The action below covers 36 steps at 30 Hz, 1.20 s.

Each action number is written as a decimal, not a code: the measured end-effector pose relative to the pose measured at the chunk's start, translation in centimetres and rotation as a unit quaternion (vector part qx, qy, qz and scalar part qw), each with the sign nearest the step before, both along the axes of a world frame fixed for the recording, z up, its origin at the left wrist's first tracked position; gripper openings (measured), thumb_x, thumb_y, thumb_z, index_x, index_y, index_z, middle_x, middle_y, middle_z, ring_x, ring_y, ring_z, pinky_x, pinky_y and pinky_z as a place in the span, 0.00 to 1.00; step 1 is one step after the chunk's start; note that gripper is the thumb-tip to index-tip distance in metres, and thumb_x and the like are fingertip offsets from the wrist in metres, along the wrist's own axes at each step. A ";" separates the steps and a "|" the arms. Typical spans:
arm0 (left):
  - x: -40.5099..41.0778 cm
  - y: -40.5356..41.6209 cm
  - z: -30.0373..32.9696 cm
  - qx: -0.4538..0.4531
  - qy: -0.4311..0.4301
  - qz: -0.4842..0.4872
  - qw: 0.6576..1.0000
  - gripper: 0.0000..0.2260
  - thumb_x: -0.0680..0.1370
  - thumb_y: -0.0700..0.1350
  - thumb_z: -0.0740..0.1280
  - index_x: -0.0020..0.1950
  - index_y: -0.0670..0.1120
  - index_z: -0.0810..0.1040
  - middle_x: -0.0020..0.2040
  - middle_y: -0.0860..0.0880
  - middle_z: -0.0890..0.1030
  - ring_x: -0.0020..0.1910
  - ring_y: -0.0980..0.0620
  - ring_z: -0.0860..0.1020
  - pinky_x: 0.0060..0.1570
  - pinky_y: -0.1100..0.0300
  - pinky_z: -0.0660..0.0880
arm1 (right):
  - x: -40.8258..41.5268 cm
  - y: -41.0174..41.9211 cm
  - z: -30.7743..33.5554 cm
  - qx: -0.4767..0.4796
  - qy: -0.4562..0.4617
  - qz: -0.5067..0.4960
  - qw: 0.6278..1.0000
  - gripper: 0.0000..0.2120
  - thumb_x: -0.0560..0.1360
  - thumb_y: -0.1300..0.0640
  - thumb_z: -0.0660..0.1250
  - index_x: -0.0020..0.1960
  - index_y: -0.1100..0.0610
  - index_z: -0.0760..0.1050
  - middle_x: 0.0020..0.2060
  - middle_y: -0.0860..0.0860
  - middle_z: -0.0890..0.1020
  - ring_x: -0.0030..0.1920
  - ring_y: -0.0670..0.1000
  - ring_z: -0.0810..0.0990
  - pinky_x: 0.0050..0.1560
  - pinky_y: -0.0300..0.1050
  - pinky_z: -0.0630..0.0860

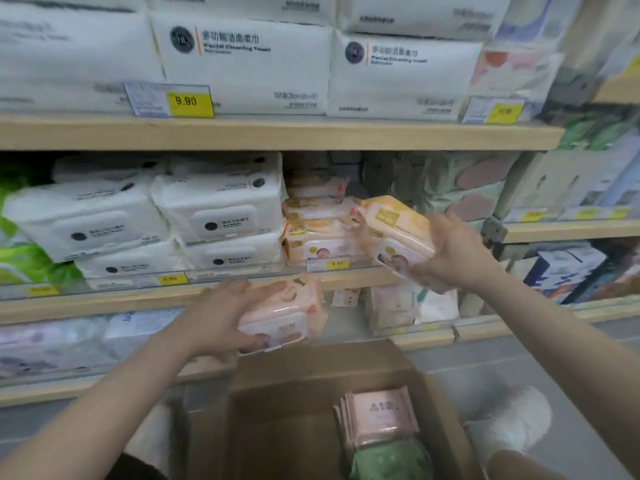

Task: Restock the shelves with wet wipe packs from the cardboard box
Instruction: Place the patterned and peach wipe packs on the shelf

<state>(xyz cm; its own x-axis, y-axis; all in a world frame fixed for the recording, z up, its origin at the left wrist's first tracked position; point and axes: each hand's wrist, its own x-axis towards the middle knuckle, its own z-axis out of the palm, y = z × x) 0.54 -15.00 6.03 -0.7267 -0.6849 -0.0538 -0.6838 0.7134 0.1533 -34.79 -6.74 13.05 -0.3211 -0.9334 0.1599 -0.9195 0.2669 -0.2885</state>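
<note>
My left hand (pixel 221 320) grips a pink wet wipe pack (pixel 284 313) in front of the middle shelf's edge, above the box. My right hand (pixel 450 254) holds a peach and yellow wet wipe pack (pixel 394 230), tilted, at the right side of a stack of like packs (pixel 318 233) on the middle shelf (pixel 173 303). The open cardboard box (pixel 263 403) stands on the floor below, with several pink flat packs (pixel 377 417) and a green pack (pixel 388 459) in its right part.
White wipe packs (pixel 221 209) fill the middle shelf left of the peach stack. Large white towel packs (pixel 249 60) line the upper shelf. Yellow price tags (pixel 189 100) hang on the shelf edges. A neighbouring rack (pixel 571 230) stands to the right. My white shoe (pixel 519 420) is beside the box.
</note>
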 end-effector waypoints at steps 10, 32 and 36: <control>2.7 -5.3 -0.4 -0.005 0.038 0.023 0.999 0.37 0.60 0.76 0.54 0.66 0.76 0.44 0.50 0.56 0.64 0.52 0.55 0.65 0.55 0.57 0.67 | 5.4 -15.9 1.8 -0.029 0.082 0.143 0.986 0.37 0.69 0.52 0.73 0.74 0.47 0.59 0.66 0.54 0.72 0.64 0.58 0.71 0.66 0.56 0.67; 2.8 -4.6 -1.1 0.034 0.015 0.038 0.999 0.35 0.60 0.74 0.56 0.63 0.79 0.42 0.47 0.60 0.64 0.49 0.56 0.65 0.53 0.58 0.67 | 4.7 -20.1 -2.4 -0.072 0.084 0.209 0.972 0.31 0.72 0.55 0.69 0.73 0.55 0.64 0.73 0.54 0.64 0.73 0.55 0.61 0.73 0.47 0.56; 2.1 -4.6 -0.8 0.048 0.043 0.038 0.997 0.34 0.60 0.73 0.57 0.62 0.80 0.43 0.51 0.58 0.67 0.53 0.55 0.68 0.56 0.56 0.68 | 5.3 -17.1 -2.0 -0.125 -0.003 0.233 0.964 0.31 0.70 0.53 0.73 0.71 0.55 0.68 0.69 0.51 0.70 0.70 0.51 0.66 0.70 0.46 0.61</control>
<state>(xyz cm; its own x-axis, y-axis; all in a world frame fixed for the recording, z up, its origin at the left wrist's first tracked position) 2.60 -19.62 5.24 -0.6780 -0.7324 -0.0618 -0.7164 0.6398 0.2782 -29.53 -23.86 11.06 0.1230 -0.9094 0.3974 -0.9207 -0.2540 -0.2963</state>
